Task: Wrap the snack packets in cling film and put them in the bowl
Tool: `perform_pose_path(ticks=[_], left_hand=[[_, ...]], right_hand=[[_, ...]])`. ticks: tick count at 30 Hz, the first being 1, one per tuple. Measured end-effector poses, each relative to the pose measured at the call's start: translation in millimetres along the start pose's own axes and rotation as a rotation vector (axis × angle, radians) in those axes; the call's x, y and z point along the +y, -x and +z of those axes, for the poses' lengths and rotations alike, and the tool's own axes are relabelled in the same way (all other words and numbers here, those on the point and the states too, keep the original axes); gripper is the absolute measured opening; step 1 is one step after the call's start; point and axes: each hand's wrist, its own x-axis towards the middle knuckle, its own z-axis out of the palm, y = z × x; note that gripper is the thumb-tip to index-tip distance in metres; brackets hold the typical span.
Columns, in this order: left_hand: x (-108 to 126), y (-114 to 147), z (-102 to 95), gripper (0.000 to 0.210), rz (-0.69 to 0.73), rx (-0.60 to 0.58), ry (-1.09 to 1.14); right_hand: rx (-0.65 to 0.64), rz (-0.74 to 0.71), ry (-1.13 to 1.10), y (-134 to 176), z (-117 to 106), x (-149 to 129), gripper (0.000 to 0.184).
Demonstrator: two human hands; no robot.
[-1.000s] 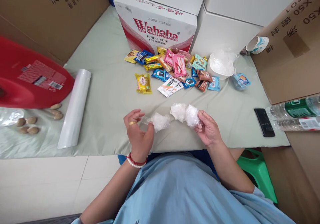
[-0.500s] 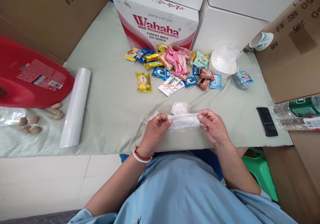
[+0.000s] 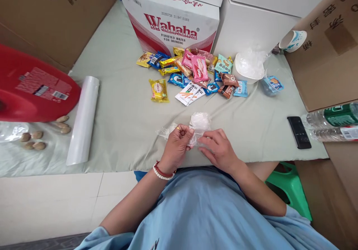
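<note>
My left hand (image 3: pixel 179 144) is closed, pinching a bunched piece of clear plastic film (image 3: pixel 195 139) between thumb and fingers. My right hand (image 3: pixel 217 148) lies close against the film's right side, its thumb apart from its bent fingers; the fingertips seem to touch the film. Just beyond both hands sits a crumpled ball of clear plastic (image 3: pixel 200 120) on the cloth. More wrinkled clear plastic (image 3: pixel 165 130) lies to the left, partly hidden behind my left hand.
Behind is a pile of wrapped snacks (image 3: pixel 198 69) before a Wahaha box (image 3: pixel 173 26). A white bowl (image 3: pixel 247 76) holds plastic. Left are a white roll (image 3: pixel 83 121), a red jug (image 3: pixel 36 86) and walnuts (image 3: pixel 37 134). Right are a phone (image 3: pixel 299 132) and bottles (image 3: pixel 338 117).
The film that was stretched between both hands is now gathered at my left hand. My right hand has moved left and its thumb and fingers have come apart.
</note>
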Motion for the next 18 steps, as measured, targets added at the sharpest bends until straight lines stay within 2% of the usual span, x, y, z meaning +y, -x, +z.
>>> perform_pose_path(ticks=[2, 5, 8, 11, 13, 15, 18], left_hand=[[1.1, 1.9, 0.4, 0.052, -0.035, -0.082, 0.074], [3.7, 2.5, -3.7, 0.050, -0.087, -0.147, 0.151], [6.1, 2.7, -13.4, 0.046, -0.107, -0.139, 0.130], [9.7, 11.6, -31.6, 0.043, -0.120, -0.156, 0.038], [13.5, 25.2, -48.8, 0.037, -0.163, -0.238, -0.049], [18.3, 42.7, -66.5, 0.031, -0.241, -0.391, -0.138], [25.0, 67.1, -84.1, 0.023, -0.303, -0.567, -0.216]], right_hand=[[0.001, 0.043, -0.086, -1.9, 8.4, 1.0, 0.017], [0.010, 0.244, -0.367, -2.3, 10.1, 4.1, 0.013], [0.021, 0.519, -0.671, 2.0, 1.7, 9.2, 0.024], [0.071, 0.689, -0.771, 5.7, -12.9, 16.9, 0.035], [0.069, 0.677, -0.675, 1.3, -22.7, 20.2, 0.036], [0.021, 0.544, -0.480, -11.9, -25.9, 18.9, 0.032], [-0.174, 0.284, -0.178, -44.6, -5.5, 5.9, 0.022]])
